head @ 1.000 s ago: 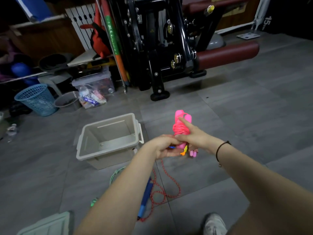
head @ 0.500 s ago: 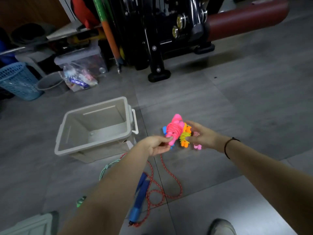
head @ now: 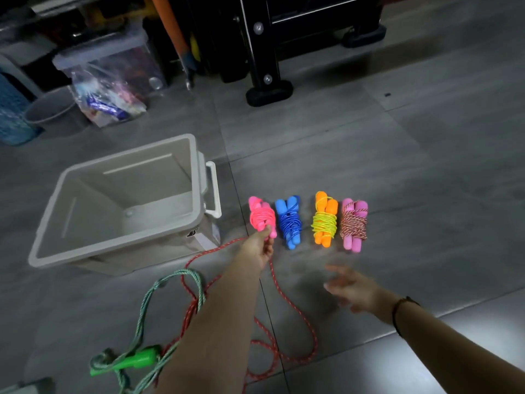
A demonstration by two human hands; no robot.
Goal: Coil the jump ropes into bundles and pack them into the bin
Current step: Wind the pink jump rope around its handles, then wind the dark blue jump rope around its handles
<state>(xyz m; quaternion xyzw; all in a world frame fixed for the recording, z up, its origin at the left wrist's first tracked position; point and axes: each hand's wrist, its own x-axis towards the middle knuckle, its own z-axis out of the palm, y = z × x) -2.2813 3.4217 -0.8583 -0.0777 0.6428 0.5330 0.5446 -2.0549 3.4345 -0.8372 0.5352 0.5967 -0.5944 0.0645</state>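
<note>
Several coiled jump-rope bundles lie in a row on the floor right of the empty beige bin (head: 122, 251): a pink bundle (head: 260, 214), a blue bundle (head: 289, 220), an orange bundle with yellow cord (head: 325, 220) and a pale pink bundle with striped cord (head: 353, 223). My left hand (head: 260, 247) pinches the near end of the pink bundle. My right hand (head: 350, 288) hovers blurred, fingers spread, holding nothing, nearer than the bundles. A loose red rope (head: 284, 331) and a loose green rope with a green handle (head: 142, 358) trail on the floor under my left arm.
Black gym-machine feet (head: 268, 93) stand behind the bundles. A clear lidded box (head: 105, 52), a plastic bag (head: 108, 100), a grey bowl (head: 51, 106) and a blue basket (head: 11, 118) crowd the back left. Grey floor tiles (head: 426, 166) stretch to the right.
The bundles that both hands held in the air now lie in a row on the floor. My right hand has let go and drawn back; my left still holds the pink bundle. The view tilted down.
</note>
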